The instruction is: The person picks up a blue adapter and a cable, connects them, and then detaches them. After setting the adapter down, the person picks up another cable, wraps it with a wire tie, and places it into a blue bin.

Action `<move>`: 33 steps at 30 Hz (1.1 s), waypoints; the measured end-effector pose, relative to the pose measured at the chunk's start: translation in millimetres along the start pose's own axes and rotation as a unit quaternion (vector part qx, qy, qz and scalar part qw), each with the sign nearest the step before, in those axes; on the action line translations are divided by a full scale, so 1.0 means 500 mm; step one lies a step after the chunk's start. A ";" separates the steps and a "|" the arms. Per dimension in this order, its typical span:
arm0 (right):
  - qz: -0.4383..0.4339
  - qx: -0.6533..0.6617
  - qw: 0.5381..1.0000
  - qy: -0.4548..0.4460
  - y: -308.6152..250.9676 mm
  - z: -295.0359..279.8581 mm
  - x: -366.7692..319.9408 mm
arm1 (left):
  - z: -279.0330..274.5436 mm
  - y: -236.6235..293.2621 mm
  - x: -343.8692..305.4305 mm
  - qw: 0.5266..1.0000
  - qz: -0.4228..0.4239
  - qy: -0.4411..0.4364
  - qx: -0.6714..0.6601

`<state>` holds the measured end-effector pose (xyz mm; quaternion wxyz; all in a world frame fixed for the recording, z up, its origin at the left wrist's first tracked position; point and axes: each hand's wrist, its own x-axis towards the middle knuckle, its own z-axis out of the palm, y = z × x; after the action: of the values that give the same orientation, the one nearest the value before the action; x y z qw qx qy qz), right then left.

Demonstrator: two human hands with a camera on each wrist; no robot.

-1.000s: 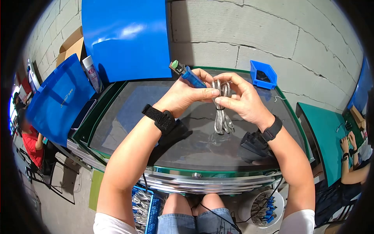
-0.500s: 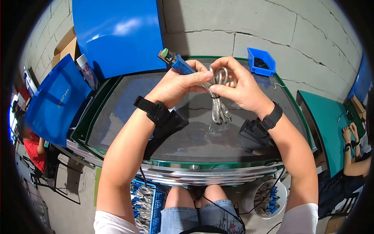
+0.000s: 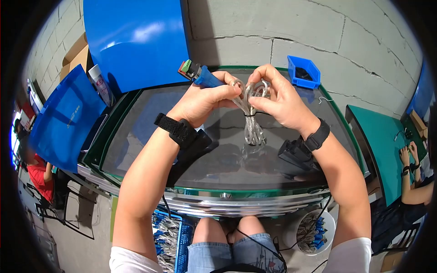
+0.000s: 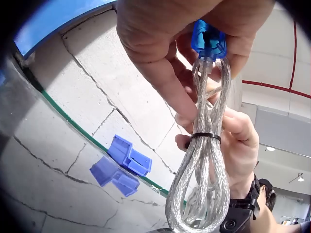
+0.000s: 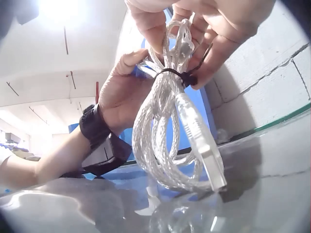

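Note:
A coiled, clear-jacketed silver cable [image 3: 254, 133] hangs between the hands above the table, bound by a black tie [image 4: 206, 136]. At one end is a translucent blue adapter housing [image 3: 208, 78] carrying a green terminal block [image 3: 187, 66]. My left hand [image 3: 200, 99] grips this housing, thumb toward the cable. The right hand [image 3: 287, 101] pinches the upper loops just above the tie, seen closely in the right wrist view. A metal-tipped USB plug [image 5: 204, 143] points downward beside the lower loops there. Both wrists wear black straps.
The grey tabletop [image 3: 227, 161] has a green edge. At its back right stands a small blue bin [image 3: 304, 83]; a spray can [image 3: 102, 86] is at left. Below are a blue basket [image 3: 183, 243] and a white bucket [image 3: 289, 236], both holding cables. Another person's hands [image 3: 408, 154] are right.
Both hands and the cable have shifted slightly left in the head view. The housing tilts more to the left, and the upper loops have spread apart between the hands.

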<state>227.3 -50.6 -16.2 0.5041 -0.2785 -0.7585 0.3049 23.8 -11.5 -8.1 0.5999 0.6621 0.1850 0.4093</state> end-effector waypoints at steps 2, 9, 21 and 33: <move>0.013 0.047 0.999 -0.013 0.004 -0.003 0.003 | 0.001 0.000 0.000 1.000 0.003 -0.006 0.005; 0.059 0.088 0.994 -0.030 -0.005 -0.008 -0.002 | 0.003 0.002 0.000 1.000 0.009 -0.005 0.002; 0.021 0.027 0.999 -0.040 -0.002 0.004 -0.003 | 0.008 0.010 -0.002 0.999 0.017 0.013 0.043; 0.023 -0.006 0.999 -0.036 -0.013 -0.017 -0.007 | -0.001 0.003 0.004 0.999 -0.008 -0.022 0.023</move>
<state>235.6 -55.7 -11.0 0.4678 -0.2876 -0.7713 0.3217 24.0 -10.0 -6.0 0.5916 0.6833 0.1866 0.3851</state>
